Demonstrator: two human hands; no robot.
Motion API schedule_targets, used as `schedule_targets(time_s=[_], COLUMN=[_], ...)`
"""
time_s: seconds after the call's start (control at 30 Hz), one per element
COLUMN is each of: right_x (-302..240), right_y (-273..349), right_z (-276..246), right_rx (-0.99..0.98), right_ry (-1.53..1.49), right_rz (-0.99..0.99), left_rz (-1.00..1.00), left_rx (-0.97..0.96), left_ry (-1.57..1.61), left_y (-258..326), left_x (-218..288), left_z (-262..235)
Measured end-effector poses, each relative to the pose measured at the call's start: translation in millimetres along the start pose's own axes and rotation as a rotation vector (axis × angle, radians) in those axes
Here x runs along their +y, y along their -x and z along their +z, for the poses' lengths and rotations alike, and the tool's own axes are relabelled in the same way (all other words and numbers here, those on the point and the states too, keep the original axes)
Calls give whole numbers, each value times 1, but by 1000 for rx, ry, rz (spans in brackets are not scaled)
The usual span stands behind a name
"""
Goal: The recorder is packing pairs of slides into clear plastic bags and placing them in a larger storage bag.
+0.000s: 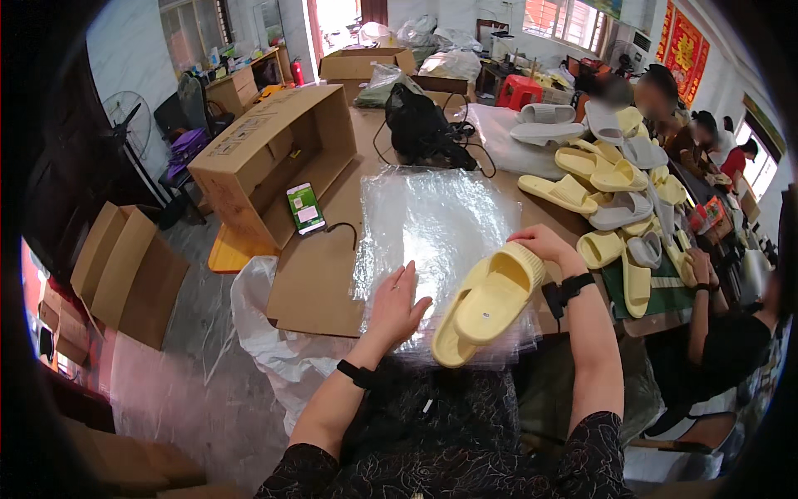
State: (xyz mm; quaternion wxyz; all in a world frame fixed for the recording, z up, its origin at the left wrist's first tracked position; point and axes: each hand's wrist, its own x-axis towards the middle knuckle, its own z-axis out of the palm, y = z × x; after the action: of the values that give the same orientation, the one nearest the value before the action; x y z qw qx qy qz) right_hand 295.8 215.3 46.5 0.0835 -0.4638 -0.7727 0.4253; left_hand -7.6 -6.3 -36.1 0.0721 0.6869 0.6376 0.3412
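Note:
My right hand (544, 246) grips pale yellow slippers (492, 309) by one end, its fingers curled over the ribbed rim. They look like two slippers laid together, tilted above the near edge of the table. Beneath them lies a stack of clear plastic bags (432, 216), shiny and flat on brown cardboard. My left hand (397, 304) rests on or just over the near left part of the bags, fingers stretched out and holding nothing. A gap separates it from the slippers.
Yellow and grey slippers (619, 175) are heaped on the right, where other people sit; one person's hand (702, 268) reaches among them. An open carton (274, 158), a phone (305, 208) and a black bag (420, 125) stand or lie around the plastic bags.

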Motion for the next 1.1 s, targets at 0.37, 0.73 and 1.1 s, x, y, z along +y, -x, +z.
schedule_targets(time_s=[0.37,0.73,1.1], right_x=[26,6,-37], right_y=[60,23,46], right_z=[-33,7,-39], right_rx=[55,274,245], right_ry=[-153,-83,-312], right_rz=[17,-193,-212], left_rz=[52,56,37], left_rx=[-38,6,23], left_ry=[-24,-27,-11], left_y=[-1,-1,3], left_x=[-5,-2,-1], left_z=[2,4,1])
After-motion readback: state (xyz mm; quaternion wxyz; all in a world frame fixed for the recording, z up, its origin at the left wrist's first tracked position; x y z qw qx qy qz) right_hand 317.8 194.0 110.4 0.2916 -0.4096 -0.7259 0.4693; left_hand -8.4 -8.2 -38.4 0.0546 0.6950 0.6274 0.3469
